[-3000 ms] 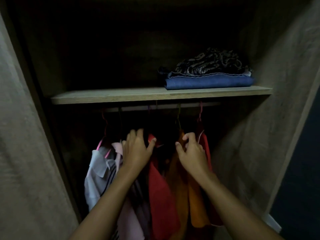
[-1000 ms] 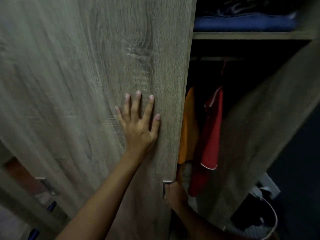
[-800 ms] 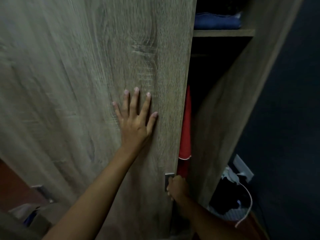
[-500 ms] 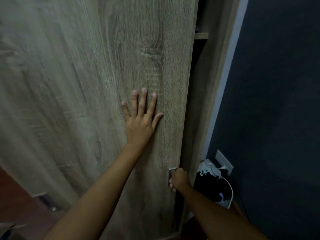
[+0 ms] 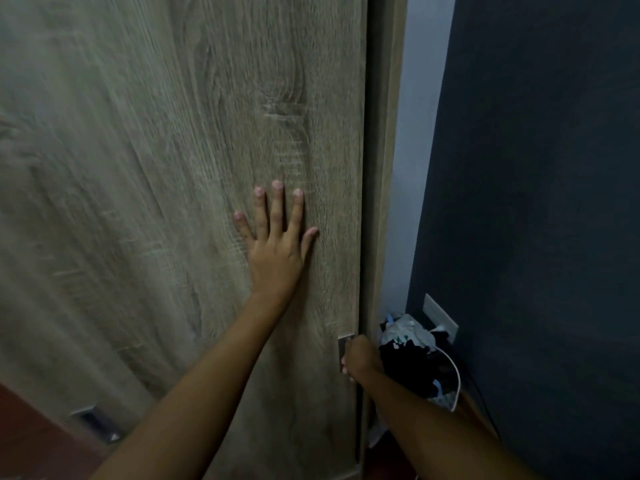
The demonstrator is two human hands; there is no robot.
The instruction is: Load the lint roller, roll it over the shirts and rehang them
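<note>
wardrobe door (image 5: 173, 168) now nearly shut

Left hand (image 5: 277, 251) flat, fingers spread, arm extended; right hand (image 5: 360, 356) low, fingers curled in closed grip.

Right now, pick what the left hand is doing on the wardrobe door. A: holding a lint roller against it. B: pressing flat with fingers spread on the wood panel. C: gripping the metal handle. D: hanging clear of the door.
B: the left hand lies palm-flat with fingers spread on the wardrobe door, while the right hand is the one at the metal handle by the door's edge.
</note>
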